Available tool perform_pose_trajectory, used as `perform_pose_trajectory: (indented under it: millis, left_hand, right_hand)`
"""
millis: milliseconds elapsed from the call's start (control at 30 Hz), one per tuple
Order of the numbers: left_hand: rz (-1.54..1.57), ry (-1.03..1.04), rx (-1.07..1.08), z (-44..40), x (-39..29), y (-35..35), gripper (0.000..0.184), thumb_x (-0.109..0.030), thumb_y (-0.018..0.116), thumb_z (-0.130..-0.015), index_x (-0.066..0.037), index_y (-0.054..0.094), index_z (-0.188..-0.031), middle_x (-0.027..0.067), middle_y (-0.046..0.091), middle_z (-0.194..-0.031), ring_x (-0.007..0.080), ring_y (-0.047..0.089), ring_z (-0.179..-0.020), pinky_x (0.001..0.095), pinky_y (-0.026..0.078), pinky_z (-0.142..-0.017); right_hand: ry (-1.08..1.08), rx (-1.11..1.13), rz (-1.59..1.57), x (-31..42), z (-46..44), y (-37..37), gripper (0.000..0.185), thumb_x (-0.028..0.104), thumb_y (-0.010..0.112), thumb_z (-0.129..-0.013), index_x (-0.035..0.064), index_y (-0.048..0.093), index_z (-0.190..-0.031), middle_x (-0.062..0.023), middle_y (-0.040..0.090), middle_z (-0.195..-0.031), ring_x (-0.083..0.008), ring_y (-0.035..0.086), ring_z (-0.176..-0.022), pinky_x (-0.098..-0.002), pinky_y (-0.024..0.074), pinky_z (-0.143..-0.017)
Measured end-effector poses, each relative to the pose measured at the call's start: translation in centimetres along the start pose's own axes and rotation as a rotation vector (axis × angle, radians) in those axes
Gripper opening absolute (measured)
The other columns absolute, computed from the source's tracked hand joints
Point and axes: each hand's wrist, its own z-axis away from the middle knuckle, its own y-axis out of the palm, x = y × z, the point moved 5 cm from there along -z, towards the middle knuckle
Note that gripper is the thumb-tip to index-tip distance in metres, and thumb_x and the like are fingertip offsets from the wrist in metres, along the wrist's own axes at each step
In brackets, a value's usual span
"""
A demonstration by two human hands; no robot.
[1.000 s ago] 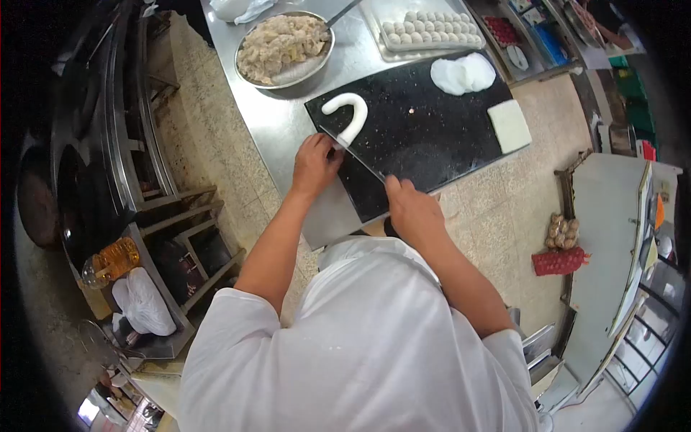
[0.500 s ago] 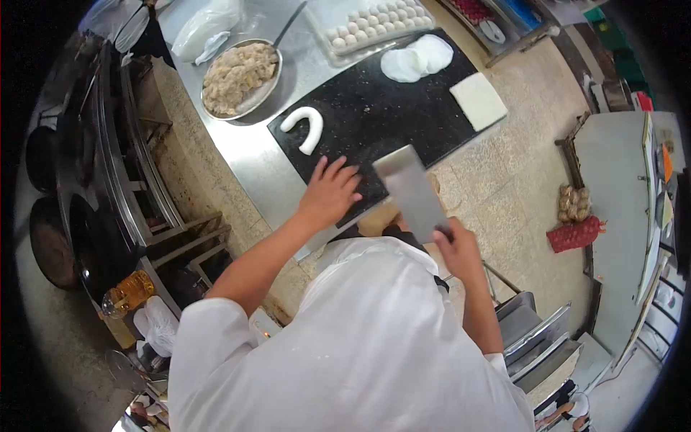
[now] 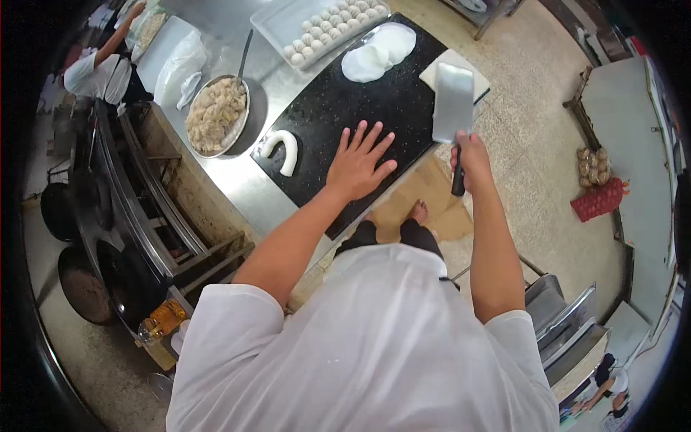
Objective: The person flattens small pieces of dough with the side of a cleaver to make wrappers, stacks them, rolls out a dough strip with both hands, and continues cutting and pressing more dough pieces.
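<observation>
My right hand (image 3: 473,160) grips the dark handle of a broad cleaver (image 3: 453,104). The blade overlaps a white square piece, perhaps a folded cloth (image 3: 481,88), at the right end of the black board (image 3: 324,108); whether they touch I cannot tell. With fingers spread, my left hand (image 3: 356,167) is over the board's near part, palm down and holding nothing. Left of it lies a U-shaped rope of white dough (image 3: 288,153). Thin white rounds (image 3: 365,65), which look like flattened dough, overlap at the board's far side.
Beyond the board, a tray (image 3: 268,29) holds rows of small white dough balls. A metal bowl of pale filling (image 3: 216,119) with a long-handled utensil (image 3: 246,54) stands at left. Another person (image 3: 101,75) works at the upper left. Stoves with woks (image 3: 85,284) line the left.
The cleaver has swung right and away from me, over the white square piece. My left hand has shifted right along the board and spread its fingers. The camera view has shifted.
</observation>
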Motion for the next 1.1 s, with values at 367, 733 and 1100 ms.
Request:
perform_pose_trajectory:
  millis: [367, 733, 1100]
  left_hand:
    - [0.062, 0.480, 0.109, 1.0, 0.1, 0.3, 0.070, -0.062, 0.058, -0.093, -0.023, 0.052, -0.151, 0.0097, 0.042, -0.161, 0.0347, 0.033, -0.152, 0.0624, 0.017, -0.123]
    - [0.144, 0.761, 0.340, 1.7, -1.5, 0.5, 0.076, -0.071, 0.053, -0.091, -0.025, 0.051, -0.151, 0.0089, 0.045, -0.159, 0.0329, 0.031, -0.153, 0.0655, 0.012, -0.122]
    - [-0.050, 0.603, 0.059, -4.7, 0.9, -0.3, 0.072, -0.067, 0.054, -0.092, -0.027, 0.051, -0.152, 0.0119, 0.038, -0.163, 0.0329, 0.027, -0.155, 0.0648, 0.012, -0.123]
  right_hand:
    - [-0.744, 0.426, 1.097, -10.6, 8.3, 8.1, 0.050, 0.045, 0.066, -0.094, -0.0002, 0.068, -0.114, -0.0271, 0.071, -0.109, -0.0451, 0.067, -0.107, -0.0526, 0.0504, -0.092]
    - [-0.861, 0.360, 1.081, -10.1, 12.5, 6.7, 0.077, 0.043, 0.082, -0.082, -0.0053, 0.055, -0.135, -0.0366, 0.064, -0.121, -0.0506, 0.055, -0.128, -0.0503, 0.0505, -0.101]
    - [-0.089, 0.419, 1.033, -2.4, 8.5, 8.1, 0.075, 0.041, 0.083, -0.080, -0.0054, 0.057, -0.133, -0.0336, 0.065, -0.124, -0.0464, 0.067, -0.111, -0.0516, 0.0544, -0.091]
